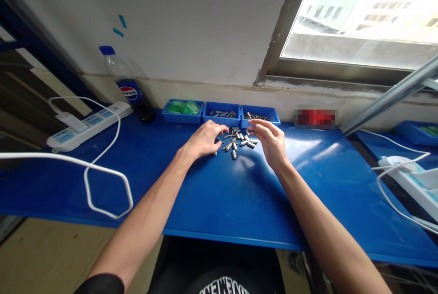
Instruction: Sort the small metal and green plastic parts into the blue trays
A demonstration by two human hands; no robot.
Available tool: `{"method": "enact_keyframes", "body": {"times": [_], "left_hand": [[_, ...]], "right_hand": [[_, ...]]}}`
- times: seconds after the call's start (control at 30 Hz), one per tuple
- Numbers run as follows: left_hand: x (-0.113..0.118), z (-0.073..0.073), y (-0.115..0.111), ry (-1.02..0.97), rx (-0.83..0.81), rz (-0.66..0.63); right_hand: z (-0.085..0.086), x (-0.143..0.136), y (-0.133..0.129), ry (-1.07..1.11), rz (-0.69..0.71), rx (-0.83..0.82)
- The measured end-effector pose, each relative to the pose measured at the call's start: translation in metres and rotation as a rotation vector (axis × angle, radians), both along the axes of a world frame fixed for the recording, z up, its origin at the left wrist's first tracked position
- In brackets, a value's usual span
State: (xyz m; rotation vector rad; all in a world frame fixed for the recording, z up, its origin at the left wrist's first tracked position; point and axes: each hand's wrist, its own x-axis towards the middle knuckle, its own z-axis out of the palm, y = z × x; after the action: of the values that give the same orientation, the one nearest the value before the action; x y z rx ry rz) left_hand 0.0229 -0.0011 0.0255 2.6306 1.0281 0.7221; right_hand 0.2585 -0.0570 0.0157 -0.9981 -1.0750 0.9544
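Observation:
Small metal parts lie in a loose pile (235, 139) on the blue table: short silvery blocks and thin brass-coloured pins. At the pile's left edge is my left hand (204, 139), palm down, its fingers curved and apart with nothing visibly gripped. One silvery block (215, 153) shows beside its thumb. To the right of the pile, my right hand (272, 141) is raised with thumb and fingers pinched together. From the fingertips a small metal pin (249, 115) sticks up, in front of the right bin. Its lower end is hidden by the fingers.
Three blue bins line the wall: one with green bags (185, 107), one with silvery blocks (223, 114), one with dark pins (262, 117). A cola bottle (128, 86), a power strip (91, 125) and a white cable (107, 214) are left. A blurred red object (316, 117) stands right.

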Motion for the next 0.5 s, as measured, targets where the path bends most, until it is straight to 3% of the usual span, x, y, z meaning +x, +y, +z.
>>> {"method": "enact_keyframes", "body": {"times": [0.27,0.5], "left_hand": [[0.007,-0.016,0.004,0.073,0.010,-0.001],[0.013,-0.007,-0.003,-0.149,-0.066,-0.065]], "right_hand": [[-0.004,0.003,0.000,-0.078,0.022,-0.038],[-0.004,0.000,-0.002,-0.101,0.046,-0.065]]}}
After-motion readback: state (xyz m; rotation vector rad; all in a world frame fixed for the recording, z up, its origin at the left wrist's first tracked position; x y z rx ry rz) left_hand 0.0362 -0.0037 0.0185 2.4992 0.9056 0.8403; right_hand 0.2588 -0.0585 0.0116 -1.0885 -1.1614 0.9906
